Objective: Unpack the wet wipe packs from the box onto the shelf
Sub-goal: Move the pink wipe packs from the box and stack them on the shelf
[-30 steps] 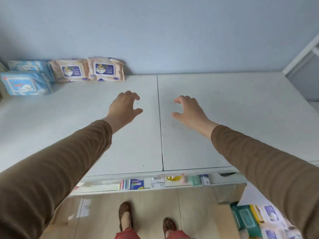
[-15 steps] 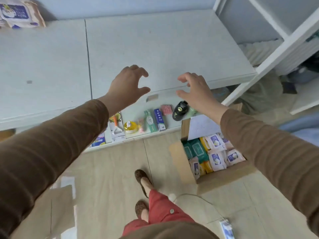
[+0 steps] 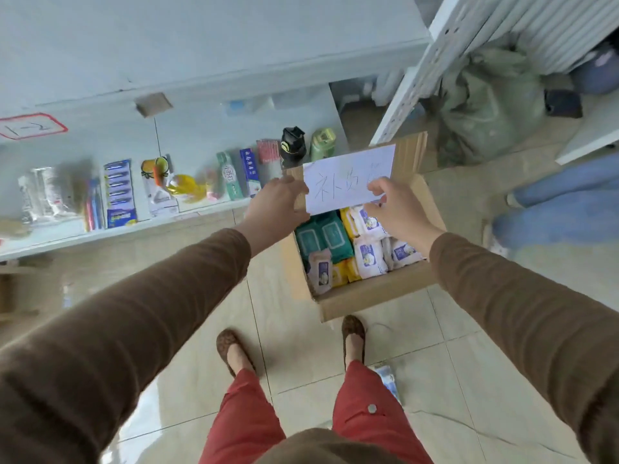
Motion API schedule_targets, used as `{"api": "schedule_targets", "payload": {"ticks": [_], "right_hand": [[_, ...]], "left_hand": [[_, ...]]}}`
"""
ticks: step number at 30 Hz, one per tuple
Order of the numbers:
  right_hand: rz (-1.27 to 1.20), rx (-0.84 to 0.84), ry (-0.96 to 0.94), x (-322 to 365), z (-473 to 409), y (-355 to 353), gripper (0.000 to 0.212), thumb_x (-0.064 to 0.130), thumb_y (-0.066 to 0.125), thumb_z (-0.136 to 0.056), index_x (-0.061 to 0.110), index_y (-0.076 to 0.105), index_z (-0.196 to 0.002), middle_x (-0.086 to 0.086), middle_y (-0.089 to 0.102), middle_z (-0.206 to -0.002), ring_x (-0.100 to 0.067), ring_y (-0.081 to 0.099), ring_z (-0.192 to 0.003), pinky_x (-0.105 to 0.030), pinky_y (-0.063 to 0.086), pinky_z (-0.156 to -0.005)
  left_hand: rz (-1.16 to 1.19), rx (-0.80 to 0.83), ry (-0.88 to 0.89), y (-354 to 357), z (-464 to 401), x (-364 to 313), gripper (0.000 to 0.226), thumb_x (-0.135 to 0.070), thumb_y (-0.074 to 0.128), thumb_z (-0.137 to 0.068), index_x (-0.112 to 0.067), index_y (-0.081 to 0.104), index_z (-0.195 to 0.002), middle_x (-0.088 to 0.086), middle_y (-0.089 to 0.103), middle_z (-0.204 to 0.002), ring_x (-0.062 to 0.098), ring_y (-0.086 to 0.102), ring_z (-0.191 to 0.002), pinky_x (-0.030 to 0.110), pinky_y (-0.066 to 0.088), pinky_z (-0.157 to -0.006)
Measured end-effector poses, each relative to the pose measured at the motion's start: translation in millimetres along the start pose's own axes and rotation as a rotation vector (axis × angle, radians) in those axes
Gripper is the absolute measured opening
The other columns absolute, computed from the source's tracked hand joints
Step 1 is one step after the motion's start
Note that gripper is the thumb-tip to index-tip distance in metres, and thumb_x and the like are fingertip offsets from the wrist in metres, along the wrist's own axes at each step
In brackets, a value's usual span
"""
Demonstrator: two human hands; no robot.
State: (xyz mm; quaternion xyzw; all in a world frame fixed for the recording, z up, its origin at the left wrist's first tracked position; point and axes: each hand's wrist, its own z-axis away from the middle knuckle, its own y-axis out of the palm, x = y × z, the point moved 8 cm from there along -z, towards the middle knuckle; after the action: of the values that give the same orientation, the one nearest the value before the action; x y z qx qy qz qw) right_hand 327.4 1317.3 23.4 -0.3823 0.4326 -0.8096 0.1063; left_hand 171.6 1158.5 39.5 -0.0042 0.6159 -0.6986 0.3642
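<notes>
Over box | paper sheet covers packs | left hand, right hand apart, empty

Glossy beige floor tiles fill the lower frame, showing soft reflections. At upper left runs a pale blue-white shelf unit, its low ledge lined with small goods. A white perforated rack post slants across the upper right, with a green bag behind it.

Matt cardboard box, glossy plastic packs, shiny tiled floor.
</notes>
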Motion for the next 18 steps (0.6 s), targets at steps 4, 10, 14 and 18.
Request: {"api": "schedule_targets", "payload": {"ticks": [4,10,14,18], "right_hand": [[-0.021,0.140,0.091,-97.8,-11.9,37.9,0.039,0.024,0.064,-0.091,0.014,0.053,-0.127,-0.002,0.057,-0.128,-0.022,0.055,-0.115,-0.037,0.046,-0.094],[-0.026,0.285,0.245,-221.9,-36.0,111.1,0.027,0.023,0.066,-0.088,0.017,0.048,-0.108,0.000,0.058,-0.109,-0.023,0.056,-0.102,-0.031,0.040,-0.075],[-0.017,0.346,0.343,-286.5,-48.3,165.3,0.037,0.021,0.067,-0.086,0.017,0.048,-0.118,0.003,0.052,-0.089,-0.023,0.054,-0.087,-0.031,0.036,-0.065],[-0.015,0.400,0.404,-334.2,-61.7,221.7,0.043,0.020,0.067,-0.084,0.009,0.048,-0.120,-0.007,0.056,-0.103,-0.032,0.060,-0.099,-0.033,0.041,-0.070]], "left_hand": [[0.000,0.129,-0.097,97.3,-27.5,-18.3,0.047,-0.031,0.071,-0.082,-0.020,0.058,-0.125,0.001,0.058,-0.121,0.023,0.054,-0.112,0.042,0.050,-0.088],[-0.101,0.301,-0.129,232.4,-69.3,-12.4,0.051,-0.027,0.068,-0.084,-0.020,0.052,-0.132,0.002,0.053,-0.127,0.023,0.051,-0.119,0.041,0.050,-0.091],[-0.274,0.446,-0.039,318.2,-92.3,4.2,0.050,-0.016,0.068,-0.084,-0.019,0.050,-0.131,0.001,0.054,-0.124,0.023,0.053,-0.114,0.040,0.052,-0.089],[-0.500,0.591,0.136,393.3,-105.5,17.7,0.052,-0.005,0.066,-0.083,-0.019,0.051,-0.131,0.001,0.055,-0.125,0.023,0.054,-0.112,0.038,0.052,-0.084]]}}
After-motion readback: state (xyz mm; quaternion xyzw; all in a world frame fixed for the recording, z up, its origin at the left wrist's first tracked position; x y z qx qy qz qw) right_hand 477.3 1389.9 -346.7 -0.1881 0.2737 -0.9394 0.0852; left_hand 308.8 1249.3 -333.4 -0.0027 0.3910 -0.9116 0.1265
